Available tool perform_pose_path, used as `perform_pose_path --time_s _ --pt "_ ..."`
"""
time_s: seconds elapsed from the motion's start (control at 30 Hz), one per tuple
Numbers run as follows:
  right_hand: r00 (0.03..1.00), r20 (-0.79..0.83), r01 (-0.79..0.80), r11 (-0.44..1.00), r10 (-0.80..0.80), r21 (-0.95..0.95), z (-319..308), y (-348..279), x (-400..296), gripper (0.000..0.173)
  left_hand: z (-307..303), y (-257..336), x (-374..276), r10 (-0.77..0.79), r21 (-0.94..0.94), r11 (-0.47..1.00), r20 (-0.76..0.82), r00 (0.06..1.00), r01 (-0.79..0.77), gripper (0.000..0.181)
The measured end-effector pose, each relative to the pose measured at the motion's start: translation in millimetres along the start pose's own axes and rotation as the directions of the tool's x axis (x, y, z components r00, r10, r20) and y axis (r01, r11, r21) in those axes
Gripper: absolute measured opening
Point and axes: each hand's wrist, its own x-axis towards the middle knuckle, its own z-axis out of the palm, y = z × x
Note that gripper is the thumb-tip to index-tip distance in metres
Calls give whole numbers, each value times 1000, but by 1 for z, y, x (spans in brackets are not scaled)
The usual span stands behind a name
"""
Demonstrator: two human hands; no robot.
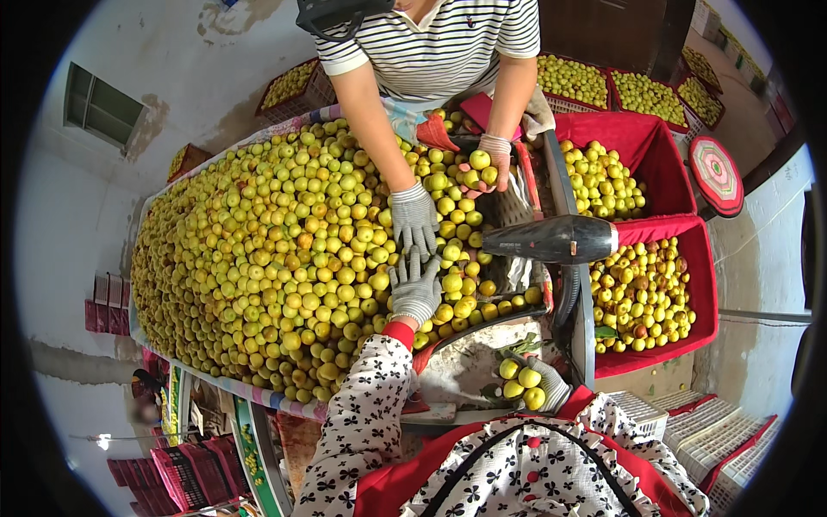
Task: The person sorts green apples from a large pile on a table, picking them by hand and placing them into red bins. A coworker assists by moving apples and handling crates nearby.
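Observation:
A big heap of yellow-green round fruits (278, 258), some blushed brown, fills the padded sorting table. Over its right part, my left hand (415, 291), in a grey knit glove, lies with fingers spread on the fruits; whether it grips one I cannot tell. Its fingertips meet a co-worker's gloved hand (415, 220). My right hand (546, 382), also gloved, holds several yellow-green fruits (522, 382) above the near right corner of the table. The co-worker's other hand (488, 165) holds several fruits at the far side. A black hair dryer (549, 239) lies between, nozzle towards the heap.
Two red-lined crates, one far (659, 148) and one near (707, 284), hold sorted fruits beyond the grey table edge (581, 291). A round stool (716, 176) stands at the right. White plastic crates (717, 426) are at the lower right. A conveyor (252, 452) runs at the lower left.

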Motion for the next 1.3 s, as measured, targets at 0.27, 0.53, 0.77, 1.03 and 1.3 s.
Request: perform_pose_path --time_s 0.27,0.53,0.77,1.03,1.3 --pt "999 -24 28 999 -28 -27 -1 2 5 44 -33 -49 2 135 -455 865 -195 971 -212 17" --pt "999 23 24 1000 -23 -18 -9 -2 0 57 -71 -119 81 -508 106 861 152 848 497 39" --pt "997 -57 54 997 -57 -57 14 -1 -1 44 -20 -90 49 -326 230 927 110 939 295 37" --pt "989 -147 7 999 -14 -47 -7 -3 12 36 -45 -54 18 -10 -277 961 -5 1000 8 24" --pt "984 -178 4 1000 -5 -7 -4 -7 9 37 -41 -30 106 -102 -49 993 74 992 105 54"
